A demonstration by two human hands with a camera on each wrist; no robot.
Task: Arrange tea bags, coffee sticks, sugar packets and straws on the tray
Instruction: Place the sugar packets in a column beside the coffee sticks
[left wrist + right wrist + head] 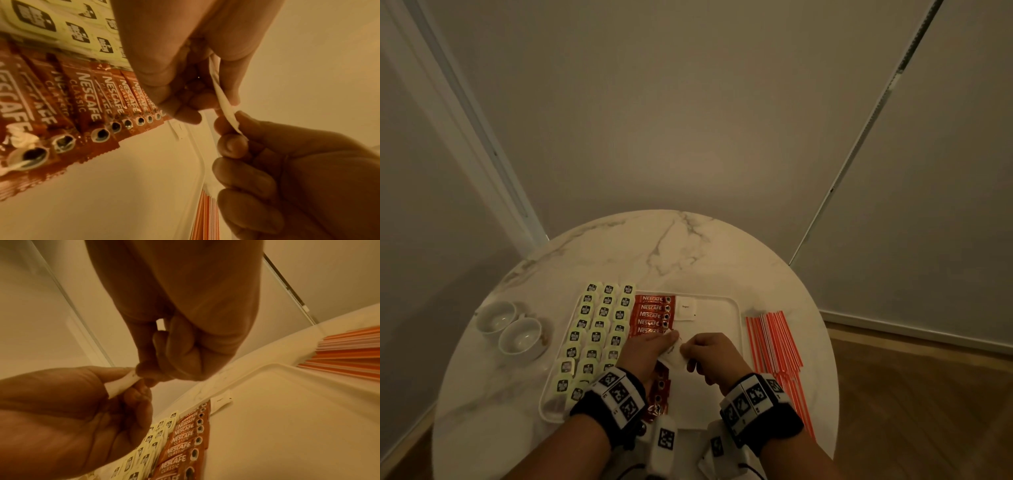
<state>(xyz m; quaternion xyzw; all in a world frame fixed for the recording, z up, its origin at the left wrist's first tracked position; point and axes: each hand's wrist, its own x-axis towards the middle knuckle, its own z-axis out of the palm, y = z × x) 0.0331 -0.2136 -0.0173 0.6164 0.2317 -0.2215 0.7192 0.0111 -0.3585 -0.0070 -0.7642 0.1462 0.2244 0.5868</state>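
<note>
While both hands hover over tray (726,301) | left hand (645,353) and right hand (714,356) fingers pinching 1 sugar packet (671,356) | straws (774,342) at 3 o'clock

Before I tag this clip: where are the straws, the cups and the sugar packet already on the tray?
straws (774,339), head view, mid-bundle.
cups (519,337), head view, nearer cup's bowl.
sugar packet (686,308), head view, its centre.

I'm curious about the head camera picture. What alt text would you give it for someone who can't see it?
Two hands, left and right, pinch a white sugar packet above a white tray on a round marble table. The tray holds rows of tea bags, red coffee sticks and one sugar packet; straws lie right of it, two cups left.
</note>
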